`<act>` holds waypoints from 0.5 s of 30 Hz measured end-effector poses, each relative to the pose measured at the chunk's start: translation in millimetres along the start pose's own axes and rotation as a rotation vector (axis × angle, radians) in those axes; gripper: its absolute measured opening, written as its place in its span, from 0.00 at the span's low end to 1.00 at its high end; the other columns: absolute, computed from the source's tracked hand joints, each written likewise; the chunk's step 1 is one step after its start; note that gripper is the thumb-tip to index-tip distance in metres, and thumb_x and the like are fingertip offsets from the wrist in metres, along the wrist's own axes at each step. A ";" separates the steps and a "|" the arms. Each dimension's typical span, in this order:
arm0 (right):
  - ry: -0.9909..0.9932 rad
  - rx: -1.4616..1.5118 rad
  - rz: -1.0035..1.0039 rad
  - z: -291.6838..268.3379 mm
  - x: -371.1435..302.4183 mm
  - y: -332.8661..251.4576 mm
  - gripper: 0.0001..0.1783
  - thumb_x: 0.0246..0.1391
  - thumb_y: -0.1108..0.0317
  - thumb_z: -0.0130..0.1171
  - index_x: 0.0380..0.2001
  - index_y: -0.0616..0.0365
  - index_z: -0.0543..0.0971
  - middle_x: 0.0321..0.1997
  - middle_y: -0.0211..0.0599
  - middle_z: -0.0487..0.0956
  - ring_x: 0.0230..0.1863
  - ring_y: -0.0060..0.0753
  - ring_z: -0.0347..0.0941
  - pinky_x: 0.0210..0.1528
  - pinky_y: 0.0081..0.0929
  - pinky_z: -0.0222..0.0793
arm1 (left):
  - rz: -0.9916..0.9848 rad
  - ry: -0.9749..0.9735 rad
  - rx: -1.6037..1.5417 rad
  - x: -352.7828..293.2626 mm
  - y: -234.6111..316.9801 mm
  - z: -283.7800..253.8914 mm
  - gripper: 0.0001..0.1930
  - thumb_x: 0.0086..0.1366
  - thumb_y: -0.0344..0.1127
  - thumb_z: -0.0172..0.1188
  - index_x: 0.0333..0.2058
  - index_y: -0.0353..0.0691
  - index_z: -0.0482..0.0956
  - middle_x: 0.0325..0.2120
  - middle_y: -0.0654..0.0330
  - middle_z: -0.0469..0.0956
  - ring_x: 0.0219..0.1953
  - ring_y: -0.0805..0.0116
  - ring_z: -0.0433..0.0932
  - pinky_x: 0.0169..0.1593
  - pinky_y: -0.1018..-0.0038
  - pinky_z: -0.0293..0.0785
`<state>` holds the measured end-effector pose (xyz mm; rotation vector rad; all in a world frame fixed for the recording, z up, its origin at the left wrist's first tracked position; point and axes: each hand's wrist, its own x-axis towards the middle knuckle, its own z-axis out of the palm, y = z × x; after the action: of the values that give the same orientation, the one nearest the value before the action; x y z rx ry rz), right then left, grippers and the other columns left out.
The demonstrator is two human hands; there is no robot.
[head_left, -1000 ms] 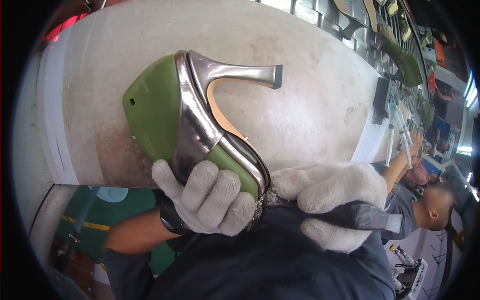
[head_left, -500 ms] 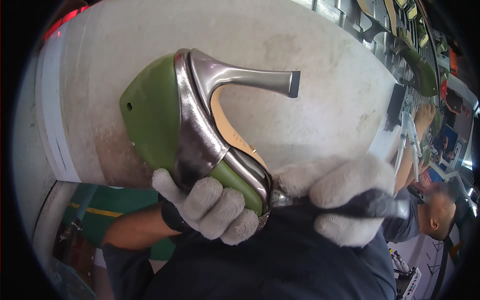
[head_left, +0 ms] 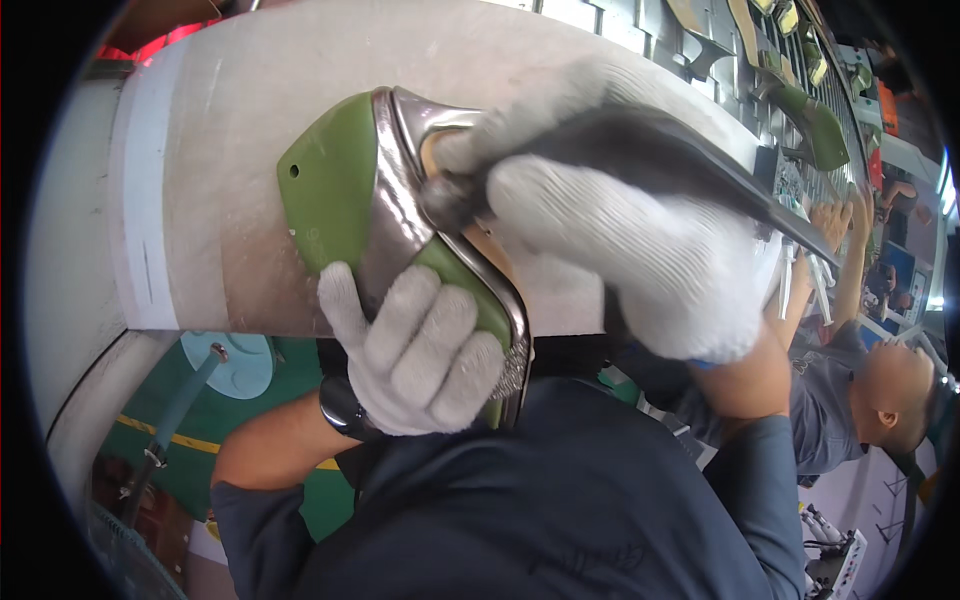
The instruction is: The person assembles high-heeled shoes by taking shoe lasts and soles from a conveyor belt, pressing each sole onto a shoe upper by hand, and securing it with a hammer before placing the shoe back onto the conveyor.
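One black watch [head_left: 340, 405] sits on your left wrist, near your dark shirt [head_left: 470, 500]. Your gloved left hand [head_left: 415, 350] has its fingers clamped on a metallic high-heeled shoe [head_left: 403, 190] mounted on a green last [head_left: 332, 170]. The shoe crosses the near edge of the surface [head_left: 240, 130]: its sparkling toe end reaches past that edge toward you, while its heel end is over the surface; you cannot tell whether it rests there. Your gloved right hand [head_left: 650, 240] has its fingers wrapped around a dark tool [head_left: 640, 145], blurred, with its rounded head at the shoe's inner curve. That glove hides most of the heel.

Under your work, the surface is pale and scuffed, with a brownish patch [head_left: 262, 295] toward its near left corner and a white strip [head_left: 150, 180] along its left edge. Below the near edge, at your left, a pale blue disc [head_left: 240, 368] shows above a green floor [head_left: 300, 362] with a yellow line [head_left: 195, 442]. Past the right edge is a co-worker in a grey shirt [head_left: 835, 400]. Beyond the far right edge, a slatted metal rack [head_left: 640, 42] carries more shoes, one on a green last [head_left: 823, 135]. Red light [head_left: 165, 42] glows past the far left corner.
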<state>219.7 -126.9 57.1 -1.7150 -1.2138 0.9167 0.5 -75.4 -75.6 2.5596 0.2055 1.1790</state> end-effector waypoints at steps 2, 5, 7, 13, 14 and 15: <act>-0.026 -0.065 -0.052 9.4 -4.0 14.8 0.23 0.64 0.66 0.67 0.63 0.42 0.83 0.52 0.41 0.87 0.52 0.47 0.86 0.54 0.39 0.83 | 0.014 0.010 0.040 2.8 -2.5 -2.8 0.21 0.67 0.35 0.68 0.56 0.43 0.73 0.52 0.52 0.77 0.53 0.45 0.82 0.75 0.24 0.51; 0.105 -0.168 -0.196 15.6 -11.3 24.9 0.17 0.77 0.67 0.58 0.58 0.67 0.83 0.50 0.45 0.89 0.46 0.32 0.87 0.53 0.28 0.83 | 0.043 -0.106 0.008 18.8 -12.0 -20.3 0.25 0.64 0.36 0.72 0.57 0.43 0.76 0.57 0.48 0.78 0.60 0.45 0.80 0.77 0.32 0.56; 0.338 0.387 0.049 6.0 -15.6 6.5 0.21 0.81 0.58 0.53 0.56 0.67 0.82 0.49 0.47 0.89 0.43 0.31 0.87 0.41 0.25 0.80 | -0.016 -0.339 -0.044 45.0 -28.9 -42.3 0.52 0.37 0.41 0.89 0.64 0.40 0.73 0.65 0.42 0.75 0.69 0.38 0.74 0.76 0.36 0.57; 0.344 0.360 0.156 -1.0 -9.0 1.1 0.23 0.81 0.56 0.50 0.53 0.69 0.80 0.48 0.54 0.88 0.32 0.35 0.84 0.31 0.23 0.74 | -0.171 -0.451 -0.164 70.7 -63.6 -50.9 0.75 0.27 0.35 0.91 0.77 0.32 0.56 0.76 0.29 0.60 0.74 0.24 0.64 0.77 0.37 0.58; 0.349 0.361 0.162 0.6 -1.8 4.4 0.24 0.81 0.56 0.47 0.55 0.70 0.79 0.47 0.56 0.88 0.30 0.36 0.83 0.29 0.24 0.73 | -0.180 -0.463 -0.149 69.4 -63.2 -50.8 0.78 0.24 0.35 0.91 0.78 0.32 0.54 0.76 0.28 0.59 0.75 0.24 0.64 0.77 0.37 0.58; 0.341 0.355 0.163 2.7 0.5 8.6 0.24 0.81 0.56 0.47 0.55 0.70 0.79 0.47 0.56 0.88 0.30 0.36 0.83 0.29 0.24 0.73 | -0.191 -0.474 -0.136 68.0 -63.2 -50.8 0.81 0.21 0.36 0.92 0.79 0.32 0.53 0.76 0.27 0.58 0.75 0.24 0.64 0.78 0.38 0.58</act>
<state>220.5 -127.5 48.2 -1.6121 -0.6525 0.8335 6.1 12.9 -17.6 2.5438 0.2408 0.4802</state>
